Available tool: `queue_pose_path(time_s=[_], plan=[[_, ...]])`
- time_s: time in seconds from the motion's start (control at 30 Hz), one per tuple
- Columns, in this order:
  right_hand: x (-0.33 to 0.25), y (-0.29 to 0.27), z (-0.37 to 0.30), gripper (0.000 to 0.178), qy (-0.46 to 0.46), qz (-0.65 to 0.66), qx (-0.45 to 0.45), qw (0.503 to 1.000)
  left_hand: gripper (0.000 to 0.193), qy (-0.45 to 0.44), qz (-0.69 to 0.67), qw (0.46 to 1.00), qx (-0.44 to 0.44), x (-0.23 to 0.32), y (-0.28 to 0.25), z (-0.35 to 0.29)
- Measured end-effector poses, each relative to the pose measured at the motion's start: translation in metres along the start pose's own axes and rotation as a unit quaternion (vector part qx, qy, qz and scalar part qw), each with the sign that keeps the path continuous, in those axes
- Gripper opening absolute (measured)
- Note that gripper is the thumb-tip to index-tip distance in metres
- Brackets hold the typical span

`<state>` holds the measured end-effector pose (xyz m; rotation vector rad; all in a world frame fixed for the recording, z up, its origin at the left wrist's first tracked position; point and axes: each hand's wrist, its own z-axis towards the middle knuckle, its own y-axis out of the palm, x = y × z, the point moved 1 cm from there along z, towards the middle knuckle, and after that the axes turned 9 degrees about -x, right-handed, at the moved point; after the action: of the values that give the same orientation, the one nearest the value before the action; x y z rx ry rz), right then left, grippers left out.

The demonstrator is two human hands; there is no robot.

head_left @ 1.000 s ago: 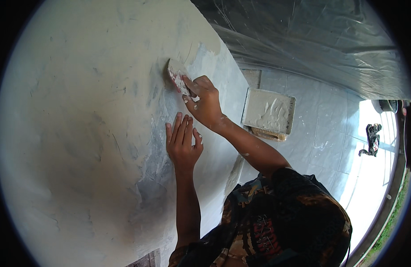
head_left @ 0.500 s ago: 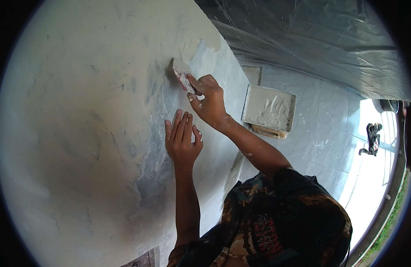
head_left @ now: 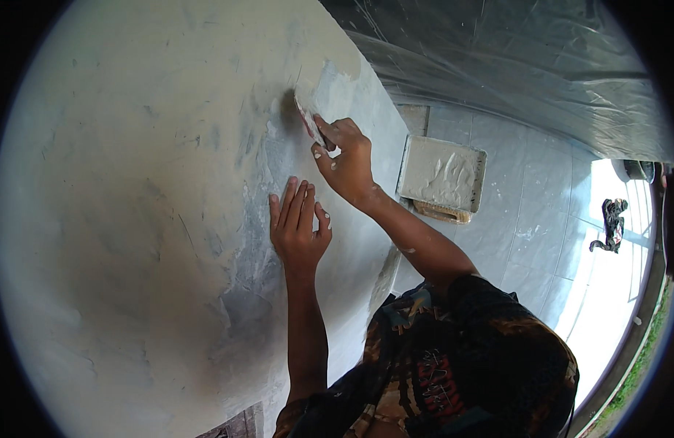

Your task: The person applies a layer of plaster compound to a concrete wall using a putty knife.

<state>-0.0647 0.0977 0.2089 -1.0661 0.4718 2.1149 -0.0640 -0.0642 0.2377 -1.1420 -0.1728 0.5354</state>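
Glare bleaches the right-hand floor (head_left: 603, 299); soft shadow dims the wall (head_left: 147, 285).

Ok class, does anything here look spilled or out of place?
Yes. Pale splashes mark the grey floor, outside the tray of similar paste, so they look spilled. A crumpled dark item, too unclear to identify, lies well apart from the tray.

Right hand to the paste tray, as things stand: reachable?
Likely yes: nothing visible blocks the right hand from the open-topped paste tray. It already holds a scraper, though, and depth to the tray is hard to judge.
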Motion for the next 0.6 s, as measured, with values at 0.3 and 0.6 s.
queue_pose_path(time_s=[0.3, 0.6], plan=[[0.006, 0.016, 0.009, 0.051, -0.021, -0.038, -0.025, 0.999, 0.028, -0.005, -0.001, 1.0, 0.002, 0.0, 0.001, -0.001], [0.007, -0.001, 0.043, 0.046, -0.006, -0.069, 0.051, 0.996, 0.028, 0.007, -0.006, 1.0, 0.007, 0.002, 0.002, 0.002]])
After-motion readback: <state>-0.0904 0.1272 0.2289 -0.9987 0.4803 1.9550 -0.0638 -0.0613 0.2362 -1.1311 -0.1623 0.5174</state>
